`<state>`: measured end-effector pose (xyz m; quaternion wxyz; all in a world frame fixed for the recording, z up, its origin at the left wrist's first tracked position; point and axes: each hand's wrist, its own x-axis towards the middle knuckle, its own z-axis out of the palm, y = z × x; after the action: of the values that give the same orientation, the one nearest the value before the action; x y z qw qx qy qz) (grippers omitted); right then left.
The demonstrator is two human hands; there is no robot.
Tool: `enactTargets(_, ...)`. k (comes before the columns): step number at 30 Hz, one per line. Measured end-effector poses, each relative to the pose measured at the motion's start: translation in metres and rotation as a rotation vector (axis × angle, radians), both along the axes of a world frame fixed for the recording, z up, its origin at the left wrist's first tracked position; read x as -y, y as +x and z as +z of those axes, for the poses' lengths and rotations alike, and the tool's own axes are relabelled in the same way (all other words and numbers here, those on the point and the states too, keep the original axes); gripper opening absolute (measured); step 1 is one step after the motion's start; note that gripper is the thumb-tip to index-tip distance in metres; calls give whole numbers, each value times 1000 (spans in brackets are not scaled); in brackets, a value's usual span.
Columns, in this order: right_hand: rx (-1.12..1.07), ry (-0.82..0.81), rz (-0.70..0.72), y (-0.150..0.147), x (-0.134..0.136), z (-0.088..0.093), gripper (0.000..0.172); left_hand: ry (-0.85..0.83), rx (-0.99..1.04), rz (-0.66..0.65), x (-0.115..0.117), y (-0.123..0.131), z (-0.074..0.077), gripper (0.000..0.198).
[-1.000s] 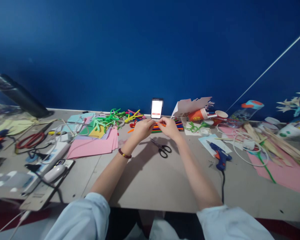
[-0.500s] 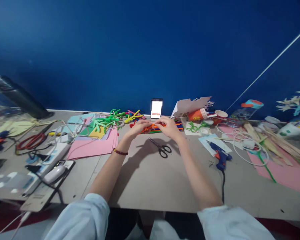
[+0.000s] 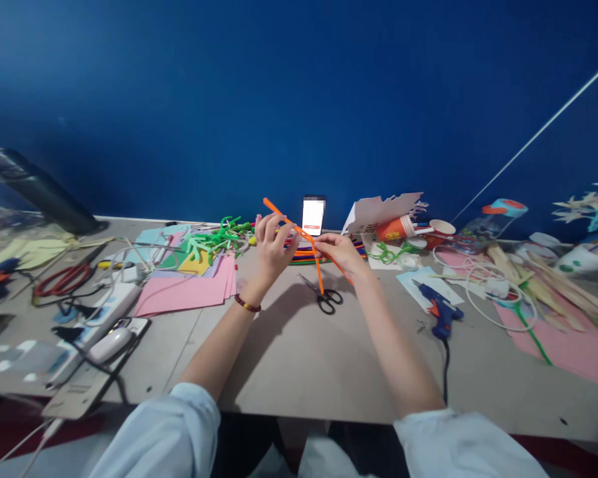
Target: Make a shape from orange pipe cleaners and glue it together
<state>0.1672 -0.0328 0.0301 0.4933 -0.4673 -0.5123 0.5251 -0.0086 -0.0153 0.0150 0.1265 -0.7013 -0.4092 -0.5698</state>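
My left hand (image 3: pixel 272 247) and my right hand (image 3: pixel 339 253) are both raised above the table, each pinching an orange pipe cleaner (image 3: pixel 299 234). The pipe cleaner runs from upper left past my left fingers down to a bent end by my right hand. Behind my hands lies a bundle of coloured pipe cleaners (image 3: pixel 323 253). A phone (image 3: pixel 313 216) with a lit screen stands against the blue wall just beyond. Black scissors (image 3: pixel 323 296) lie on the table below my right hand.
A blue glue gun (image 3: pixel 438 311) with its cord lies to the right. Pink paper sheets (image 3: pixel 184 291) and green pipe-cleaner shapes (image 3: pixel 212 240) lie left. Orange paper cups (image 3: pixel 396 230), white rings, wooden strips and pink paper crowd the right. Cables, a power strip and red pliers sit far left.
Both hands lifted from the bundle on the table, pulling out one orange pipe cleaner, which now stands up between them.
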Motion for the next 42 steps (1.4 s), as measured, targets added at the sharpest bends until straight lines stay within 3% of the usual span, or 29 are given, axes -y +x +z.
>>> enactTargets(4,-84,-19,33,-2,1,0,14,-206,231,-161,5,12,0,16)
enactTargets(9,-93,-72,100,-4,2,-1,18,-717,618,-605,6,25,-1,23)
enactTargets(11,-100,-100,118,-5,2,-1,19,-796,697,-718,6,27,-2,22)
enactTargets(14,-114,-146,101,-6,2,0,18,-845,733,-786,7,27,-1,21)
enactTargets(19,-150,-182,75,-8,1,-2,10,-849,721,-797,7,28,1,20)
enactTargets(30,-264,-223,84,-14,-2,-13,12,-976,847,-669,10,37,-8,21)
enactTargets(36,-285,-265,92,-16,-3,-14,10,-957,850,-680,9,34,-8,21)
enactTargets(42,-306,-236,104,-12,-5,-15,18,-952,862,-617,5,27,-6,18)
